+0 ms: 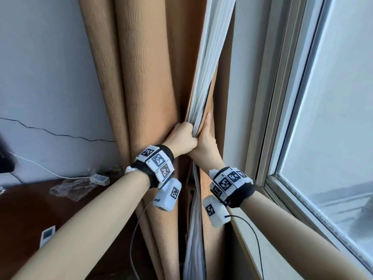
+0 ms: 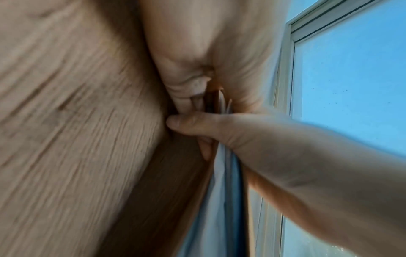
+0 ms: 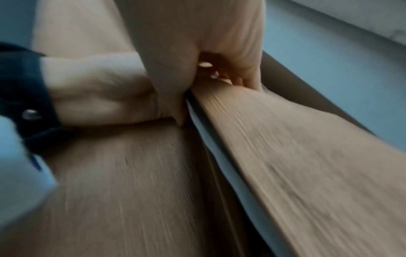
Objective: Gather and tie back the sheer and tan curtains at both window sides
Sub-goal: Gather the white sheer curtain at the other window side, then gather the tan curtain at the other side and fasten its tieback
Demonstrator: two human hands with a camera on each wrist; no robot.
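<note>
The tan curtain (image 1: 141, 77) hangs in thick folds left of the window, with the white sheer curtain (image 1: 210, 57) bunched between two of its folds. My left hand (image 1: 182, 138) is a fist gripping the tan fold and the sheer bundle from the left. My right hand (image 1: 205, 140) presses against it from the right and holds the outer tan fold, one digit lying up along the cloth. In the left wrist view my left hand (image 2: 189, 83) curls into the fabric while the right thumb (image 2: 193, 121) crosses below. The right wrist view shows my right hand (image 3: 237, 74) wrapped round the tan fold (image 3: 285, 147).
The window (image 1: 333, 118) and its sill (image 1: 262, 249) run along the right. At lower left a dark wooden surface (image 1: 30, 215) carries a white power strip (image 1: 100, 178), crumpled clear plastic (image 1: 70, 187) and a small white device (image 1: 47, 235). A thin cable runs along the white wall.
</note>
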